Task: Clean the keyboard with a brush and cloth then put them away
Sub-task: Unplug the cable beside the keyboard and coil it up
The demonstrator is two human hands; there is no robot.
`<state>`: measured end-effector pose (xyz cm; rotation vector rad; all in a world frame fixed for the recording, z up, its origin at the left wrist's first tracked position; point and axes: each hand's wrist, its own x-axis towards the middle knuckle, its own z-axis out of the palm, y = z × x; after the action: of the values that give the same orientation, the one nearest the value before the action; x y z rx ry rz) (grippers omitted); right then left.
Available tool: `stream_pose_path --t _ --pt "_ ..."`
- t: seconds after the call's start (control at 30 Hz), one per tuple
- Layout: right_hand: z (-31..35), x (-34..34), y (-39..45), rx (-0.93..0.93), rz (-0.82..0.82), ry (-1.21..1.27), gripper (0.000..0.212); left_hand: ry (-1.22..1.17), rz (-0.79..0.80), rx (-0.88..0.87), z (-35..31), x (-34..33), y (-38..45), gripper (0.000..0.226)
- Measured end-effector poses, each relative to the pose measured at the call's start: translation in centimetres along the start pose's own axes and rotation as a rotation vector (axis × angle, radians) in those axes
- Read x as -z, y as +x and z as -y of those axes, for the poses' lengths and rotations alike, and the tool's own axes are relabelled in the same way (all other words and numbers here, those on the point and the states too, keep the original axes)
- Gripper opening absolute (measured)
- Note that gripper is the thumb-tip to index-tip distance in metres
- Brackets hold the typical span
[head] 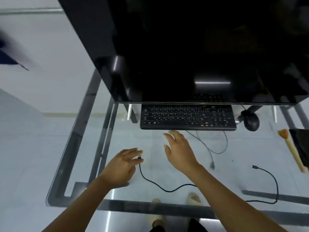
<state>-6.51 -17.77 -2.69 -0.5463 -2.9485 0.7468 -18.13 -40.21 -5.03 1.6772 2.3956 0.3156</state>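
Your two bare forearms come in from the bottom edge, nearest of all, and through the glass desk (70,158) you can see your feet on the floor. Your left hand (122,166) rests low over the glass with its fingertips pinching the plug end of a black cable (160,188), which snakes away to the right across the desk. Your right hand (178,149) hovers empty, fingers spread and loosely curved, just in front of the keyboard (188,117) but not touching it.

The keyboard lies flat at the back of the desk, half tucked under the lower edge of the big dark monitor (184,47), with a black mouse (251,122) just to its right. The brush (292,151) lies well off to the right, near the desk edge, bristles pointing away from you, right beside something dark and flat (301,144) at the frame's edge. That may be the cloth, though you cannot tell from here.

Judging by this, the cleaning has not begun: the brush is untouched and neither hand holds a tool. You seem to be clearing the cable out of the way first. Brushing, wiping and putting both tools away are all left to do.
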Motion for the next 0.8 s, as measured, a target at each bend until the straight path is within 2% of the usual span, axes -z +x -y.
stream_pose_path --t 0.1,0.2,0.23,0.37,0.47,0.53,0.63,0.73,0.8 --pt "2.0 -1.3 -0.5 0.021 0.034 0.003 0.042 -0.021 0.039 -0.044 0.5 -0.9 -1.6 0.031" --pt "3.0 -1.8 -1.1 0.03 0.084 -0.007 0.043 0.032 0.163 0.017 1.1 -1.6 -1.7 0.058" --pt "3.2 -1.8 -1.3 0.031 0.113 -0.01 0.043 0.026 0.152 0.039 1.2 -1.8 -1.5 0.061" --pt "4.0 -1.4 -1.7 -0.029 0.33 0.119 0.046 -0.014 -0.118 0.019 0.1 -1.2 0.0 0.037" --pt "4.4 -0.1 -1.5 -0.124 0.432 0.332 0.047 -0.172 -0.248 0.147 -1.2 0.3 1.8 0.016" --pt "4.4 1.6 -1.4 -0.14 0.405 0.38 0.034 -0.306 -0.291 0.277 -2.4 2.2 3.1 0.006" --pt "4.1 5.4 -1.0 -0.107 0.273 0.355 0.02 -0.46 -0.263 0.411 -3.6 6.1 5.2 0.014" --pt "4.1 11.4 -0.2 -0.024 0.143 0.336 0.019 -0.588 -0.124 0.317 -5.3 11.4 6.8 0.037" --pt "4.2 15.5 0.0 0.038 0.114 0.305 0.019 -0.701 -0.025 0.234 -7.4 14.7 7.4 0.043"
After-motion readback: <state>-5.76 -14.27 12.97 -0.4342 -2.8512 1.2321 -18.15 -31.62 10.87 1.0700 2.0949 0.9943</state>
